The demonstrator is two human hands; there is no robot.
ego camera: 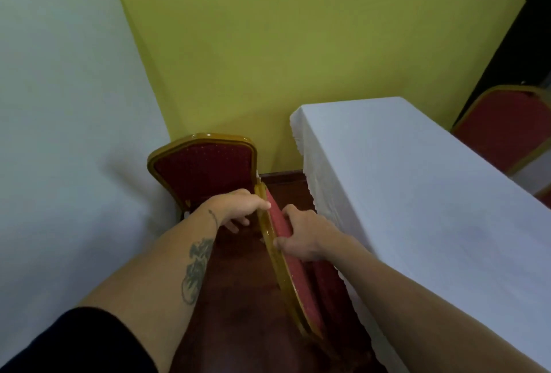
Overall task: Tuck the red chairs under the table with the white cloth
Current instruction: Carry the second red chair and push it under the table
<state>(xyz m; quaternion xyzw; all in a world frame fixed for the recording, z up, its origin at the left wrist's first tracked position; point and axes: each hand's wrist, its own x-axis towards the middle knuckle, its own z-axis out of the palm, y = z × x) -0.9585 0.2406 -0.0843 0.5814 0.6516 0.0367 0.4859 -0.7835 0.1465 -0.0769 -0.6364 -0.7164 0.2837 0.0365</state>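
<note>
A red chair with a gold frame (301,286) stands right below me, its backrest seen edge-on beside the hanging edge of the white-clothed table (417,182) on the right. My left hand (238,207) grips the top of that backrest from the left, and my right hand (301,238) grips it from the table side, fingers over the red padding. The seat is hidden under the cloth's edge. A second red chair (205,170) stands just beyond my hands, its backrest facing me, close to the left wall. A third red chair (507,128) is at the table's far side.
A pale wall (59,134) runs along the left and a yellow-green wall (283,44) closes the end of the narrow aisle. Dark wooden floor (238,298) shows between my arms. A dark opening sits at the top right.
</note>
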